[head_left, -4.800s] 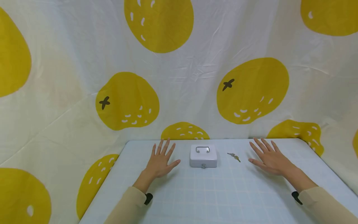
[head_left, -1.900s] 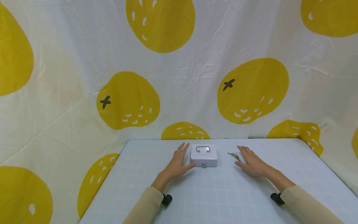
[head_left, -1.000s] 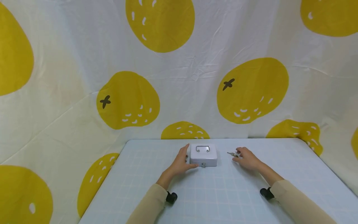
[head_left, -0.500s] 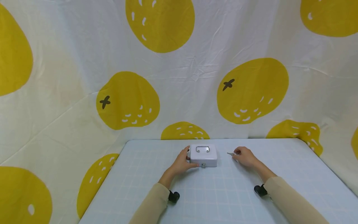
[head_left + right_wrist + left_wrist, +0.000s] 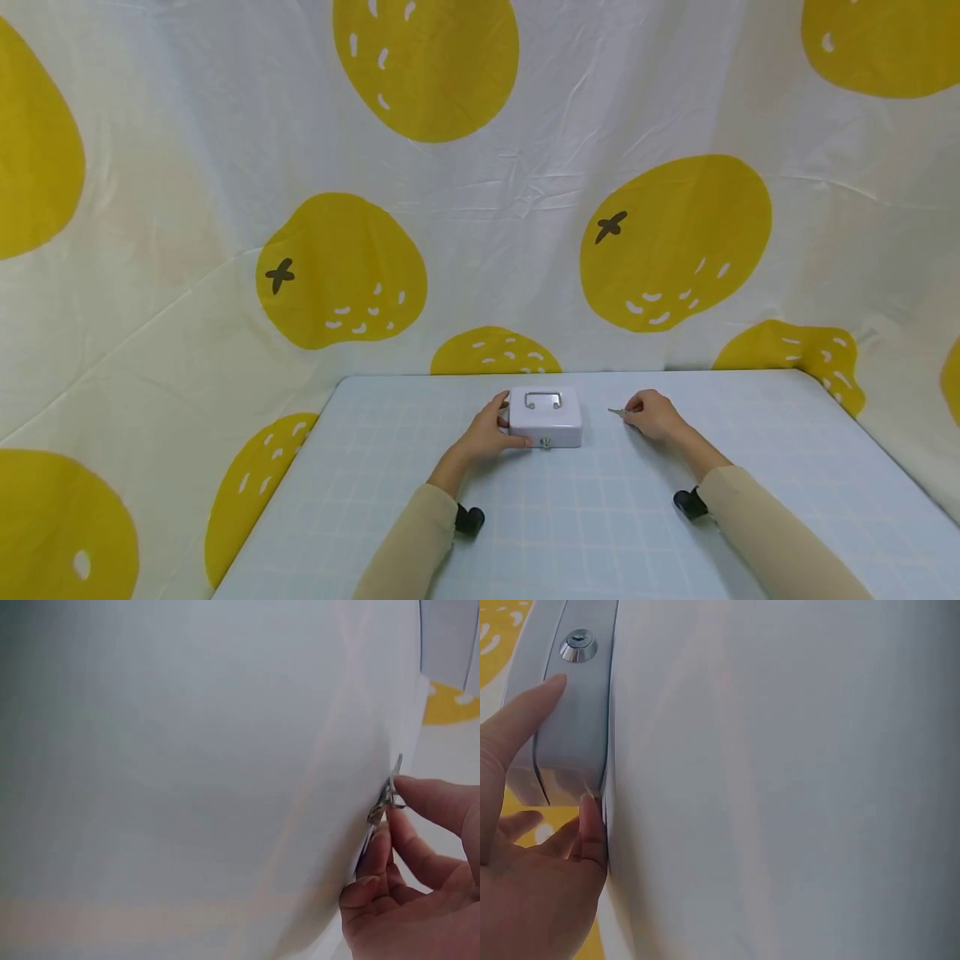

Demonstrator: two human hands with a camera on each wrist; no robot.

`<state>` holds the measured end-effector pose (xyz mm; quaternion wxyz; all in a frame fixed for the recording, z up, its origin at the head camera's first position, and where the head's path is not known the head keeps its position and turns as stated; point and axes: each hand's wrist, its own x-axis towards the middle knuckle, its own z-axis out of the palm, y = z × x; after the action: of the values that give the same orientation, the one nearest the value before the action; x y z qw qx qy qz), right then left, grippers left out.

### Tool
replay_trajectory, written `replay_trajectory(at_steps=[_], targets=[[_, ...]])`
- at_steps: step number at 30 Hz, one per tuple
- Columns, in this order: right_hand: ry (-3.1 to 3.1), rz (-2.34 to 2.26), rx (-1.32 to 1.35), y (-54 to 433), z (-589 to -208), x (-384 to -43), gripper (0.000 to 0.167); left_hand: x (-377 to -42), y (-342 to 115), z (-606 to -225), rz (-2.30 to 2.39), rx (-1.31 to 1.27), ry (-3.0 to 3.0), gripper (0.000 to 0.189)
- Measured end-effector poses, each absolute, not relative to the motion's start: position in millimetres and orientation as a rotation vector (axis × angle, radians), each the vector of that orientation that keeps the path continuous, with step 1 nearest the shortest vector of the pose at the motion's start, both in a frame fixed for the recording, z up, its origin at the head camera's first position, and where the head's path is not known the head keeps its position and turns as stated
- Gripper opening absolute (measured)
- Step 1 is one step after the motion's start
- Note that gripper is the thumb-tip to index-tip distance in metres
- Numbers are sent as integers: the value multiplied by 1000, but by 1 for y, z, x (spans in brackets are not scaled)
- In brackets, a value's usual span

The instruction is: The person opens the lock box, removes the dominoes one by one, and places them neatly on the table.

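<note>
A small white cash box (image 5: 545, 432) stands on the table with its lid down and a metal handle (image 5: 543, 397) lying on top. My left hand (image 5: 482, 435) grips its left end. In the left wrist view, the thumb (image 5: 531, 712) presses the front below the round keyhole lock (image 5: 578, 646), and the other fingers are at the end wall, partly hidden. To the right of the box, my right hand (image 5: 655, 416) pinches the keys (image 5: 387, 799) between thumb and fingers. One key blade (image 5: 616, 412) points left towards the box; the rest is mostly covered by the fingers.
The table (image 5: 570, 533) has a pale blue checked cover. Behind it hangs a white curtain (image 5: 480, 250) printed with large yellow fruit, close to the table's back edge. A dark wrist camera (image 5: 469, 521) sits below the left hand, another (image 5: 689, 504) below the right.
Both hands have come inward from their spread, flat pose. The left has taken hold of the box's left end; the right has closed its fingers on the keys. The box has stayed in place.
</note>
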<state>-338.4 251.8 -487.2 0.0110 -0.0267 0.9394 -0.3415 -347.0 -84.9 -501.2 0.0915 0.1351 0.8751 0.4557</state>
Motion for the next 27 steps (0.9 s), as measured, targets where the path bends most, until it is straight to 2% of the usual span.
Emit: replay_trajectory(at_steps=[10, 27], targets=[[2887, -1087, -44, 256, -487, -340, 12, -352, -83, -506, 1396, 404, 2561, 104], [2775, -1176, -58, 259, -485, -335, 19, -356, -84, -507, 1446, 389, 2487, 105]])
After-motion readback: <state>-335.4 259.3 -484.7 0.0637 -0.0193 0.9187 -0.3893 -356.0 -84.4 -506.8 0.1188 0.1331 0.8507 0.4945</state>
